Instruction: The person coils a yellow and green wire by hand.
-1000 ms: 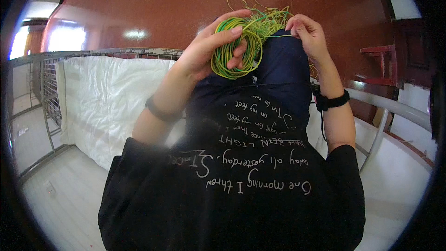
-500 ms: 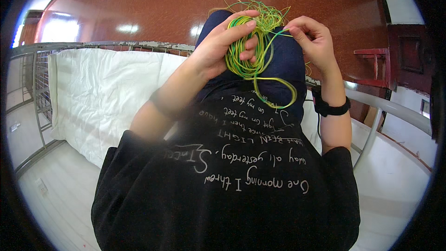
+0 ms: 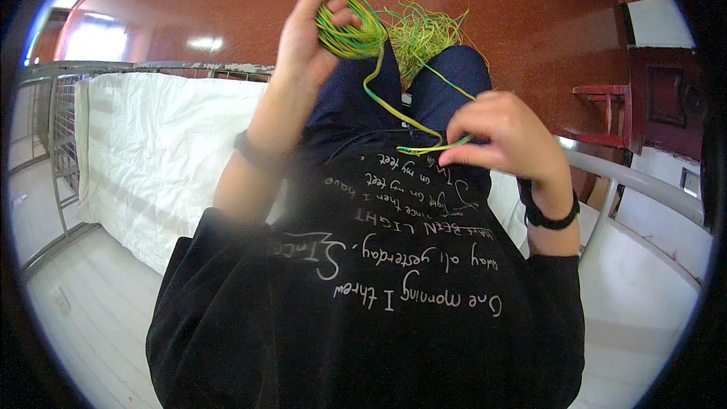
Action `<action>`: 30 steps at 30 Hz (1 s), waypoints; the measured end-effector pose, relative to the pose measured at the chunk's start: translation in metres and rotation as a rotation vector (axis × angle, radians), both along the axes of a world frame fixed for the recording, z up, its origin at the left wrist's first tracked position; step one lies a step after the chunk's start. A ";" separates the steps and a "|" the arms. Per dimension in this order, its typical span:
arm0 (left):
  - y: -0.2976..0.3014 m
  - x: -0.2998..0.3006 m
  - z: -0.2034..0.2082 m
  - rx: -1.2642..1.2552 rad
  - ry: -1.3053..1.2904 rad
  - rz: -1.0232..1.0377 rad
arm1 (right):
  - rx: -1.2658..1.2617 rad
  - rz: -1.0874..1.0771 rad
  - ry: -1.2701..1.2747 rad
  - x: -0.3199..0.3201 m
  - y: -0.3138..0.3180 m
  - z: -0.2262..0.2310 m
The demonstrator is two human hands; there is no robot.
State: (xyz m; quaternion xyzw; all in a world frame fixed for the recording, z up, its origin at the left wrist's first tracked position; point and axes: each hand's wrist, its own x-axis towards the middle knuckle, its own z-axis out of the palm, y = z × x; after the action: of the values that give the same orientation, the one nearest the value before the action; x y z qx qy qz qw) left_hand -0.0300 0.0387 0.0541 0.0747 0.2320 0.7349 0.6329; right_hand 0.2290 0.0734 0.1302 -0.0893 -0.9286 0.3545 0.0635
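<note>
My left hand [image 3: 310, 38] is raised past my lap, its fingers wrapped through a coil of yellow-green wire [image 3: 352, 30]. From that coil a length of wire [image 3: 386, 102] runs down to my right hand [image 3: 496, 136], which pinches it between thumb and fingers in front of my shirt. Another strand [image 3: 447, 79] stretches from my right hand up to a loose, tangled heap of the same wire [image 3: 424, 34]. The heap lies beyond my knees, between and past my dark trousers [image 3: 450, 79]. A short bend of wire sticks out left of my right fingertips.
On the left lies a white quilt [image 3: 166, 159] beside a metal bed rail [image 3: 174, 68]. A pale metal rail [image 3: 636, 174] curves at the right. Farther right stand a red wooden stool [image 3: 606, 113] and a dark red cabinet [image 3: 666, 95]. The floor [image 3: 515, 0] is reddish brown.
My left hand has moved up and left with the coil. My right hand has come down toward my body, drawing the wire out between coil and heap.
</note>
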 end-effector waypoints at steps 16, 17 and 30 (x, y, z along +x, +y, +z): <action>-0.003 -0.161 0.004 -0.063 0.496 1.011 | -0.145 -0.426 -0.082 0.079 -0.029 0.014; -0.009 -0.172 -0.002 -0.034 0.464 0.892 | -0.194 -0.441 -0.144 0.081 -0.029 0.014; -0.042 -0.141 0.030 0.447 -0.266 -0.234 | -0.004 -1.012 0.009 0.139 0.052 -0.111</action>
State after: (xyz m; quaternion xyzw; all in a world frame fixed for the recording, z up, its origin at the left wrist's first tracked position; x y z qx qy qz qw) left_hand -0.1714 -0.0034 0.0838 0.1413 -0.0310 0.6929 0.7064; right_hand 0.3676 0.1250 0.0194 -0.5269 -0.7679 0.2815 0.2312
